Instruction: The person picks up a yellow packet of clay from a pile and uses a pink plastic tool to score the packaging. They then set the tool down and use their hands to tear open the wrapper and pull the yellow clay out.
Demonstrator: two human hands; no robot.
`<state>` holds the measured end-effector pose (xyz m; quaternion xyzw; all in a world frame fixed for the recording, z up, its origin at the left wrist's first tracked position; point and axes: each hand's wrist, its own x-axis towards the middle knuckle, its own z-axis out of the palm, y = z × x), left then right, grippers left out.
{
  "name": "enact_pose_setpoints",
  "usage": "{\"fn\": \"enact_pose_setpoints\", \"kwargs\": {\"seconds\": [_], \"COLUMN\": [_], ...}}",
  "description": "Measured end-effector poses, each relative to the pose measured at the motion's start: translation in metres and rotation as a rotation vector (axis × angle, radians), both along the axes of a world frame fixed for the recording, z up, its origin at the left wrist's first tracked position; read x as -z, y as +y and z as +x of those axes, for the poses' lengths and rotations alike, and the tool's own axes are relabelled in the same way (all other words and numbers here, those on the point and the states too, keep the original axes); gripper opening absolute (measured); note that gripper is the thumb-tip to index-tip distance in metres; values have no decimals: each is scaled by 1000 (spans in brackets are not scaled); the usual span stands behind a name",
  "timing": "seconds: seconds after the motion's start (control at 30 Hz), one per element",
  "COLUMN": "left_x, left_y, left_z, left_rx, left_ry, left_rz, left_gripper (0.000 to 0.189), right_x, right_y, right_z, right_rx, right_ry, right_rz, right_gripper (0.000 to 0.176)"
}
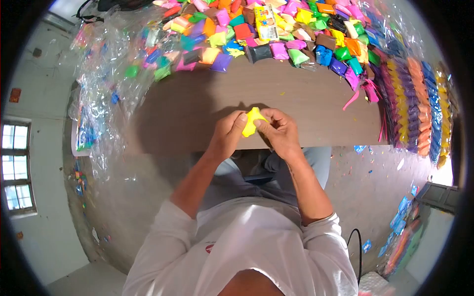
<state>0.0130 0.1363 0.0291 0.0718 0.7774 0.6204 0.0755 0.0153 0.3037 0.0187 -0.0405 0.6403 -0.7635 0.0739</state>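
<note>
The left hand [229, 129] and the right hand [283, 130] are being held close together at the centre of the frame, both clamped on a bright yellow lump [251, 123]. Its left side is being pinched by the one, its right side by the other, thumbs uppermost; the fingers underneath are being partly hidden, so their exact hold cannot be told. The lump is being held over the near edge of the brown table [306, 101]. Across the top of the frame, the far side is being covered by a heap of coloured packets [242, 31], and a yellow printed packet [266, 22] is being borne on it. At upper left, light is being caught by crumpled clear plastic [107, 93]. At right, the table's end is being lined by twisted coloured strips [415, 106], with pink strands [351, 100] being seen just beside them.
</note>
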Motion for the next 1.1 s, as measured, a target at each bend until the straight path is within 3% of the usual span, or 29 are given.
{"fn": "enact_pose_setpoints", "kwargs": {"seconds": [0.03, 0.2, 0.4, 0.47, 0.7, 0.97, 1.1], "left_x": [1, 6, 0, 1, 5, 5, 0], "left_y": [0, -3, -9, -12, -12, -9, -4], "left_z": [0, -1, -6, -9, -7, -6, -3], "left_rx": [16, 98, 115, 99, 93, 87, 86], "left_ry": [-43, 30, -61, -117, -111, -67, -64], "left_rz": [86, 33, 131, 183, 180, 139, 116], "left_gripper": [35, 39, 44, 44, 42, 43, 41], "right_x": [2, -1, 1, 3, 1, 0, -4], "right_y": [0, -1, 15, 22, 20, 15, 19], "right_z": [0, 0, -9, -12, -8, -1, -1], "right_rx": [27, 99, 49, 113, 70, 5, -9], "right_ry": [-55, -98, -215, -252, -234, -176, -215], "right_rz": [-28, -35, -316, -528, -468, -123, -207], "right_gripper": [21, 17, 24, 25, 26, 18, 17]}}
